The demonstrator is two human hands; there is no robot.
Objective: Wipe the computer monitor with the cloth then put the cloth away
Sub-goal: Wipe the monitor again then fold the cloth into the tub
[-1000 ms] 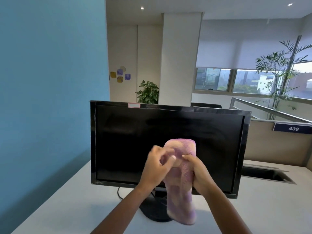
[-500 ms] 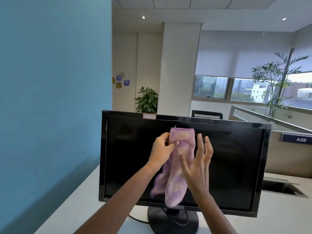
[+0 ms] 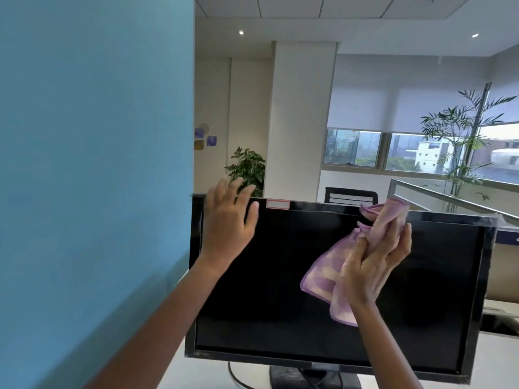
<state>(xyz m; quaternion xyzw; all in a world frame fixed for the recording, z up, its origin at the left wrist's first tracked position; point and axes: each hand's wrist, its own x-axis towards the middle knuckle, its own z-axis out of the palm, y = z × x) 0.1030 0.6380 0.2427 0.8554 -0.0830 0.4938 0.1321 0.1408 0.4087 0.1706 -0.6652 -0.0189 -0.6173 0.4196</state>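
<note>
A black computer monitor (image 3: pixel 280 290) with a dark screen stands on a white desk and fills the lower middle of the head view. My right hand (image 3: pixel 376 262) grips a pink-purple cloth (image 3: pixel 325 273) in front of the screen's upper right part; the cloth's top end reaches the upper bezel and the rest hangs down to the left. My left hand (image 3: pixel 229 223) is raised at the monitor's top left corner with its fingers spread and holds nothing. Whether it touches the bezel is unclear.
A blue partition wall (image 3: pixel 95 164) runs close along the left side. The white desk (image 3: pixel 213 374) shows below the monitor, with the stand and a cable (image 3: pixel 236 379). A low divider and a cubicle panel lie to the right, plants and windows behind.
The cloth passed from my left hand to my right hand, which moved up and right across the screen. My left hand let go and moved to the top left corner. The view tilted upward.
</note>
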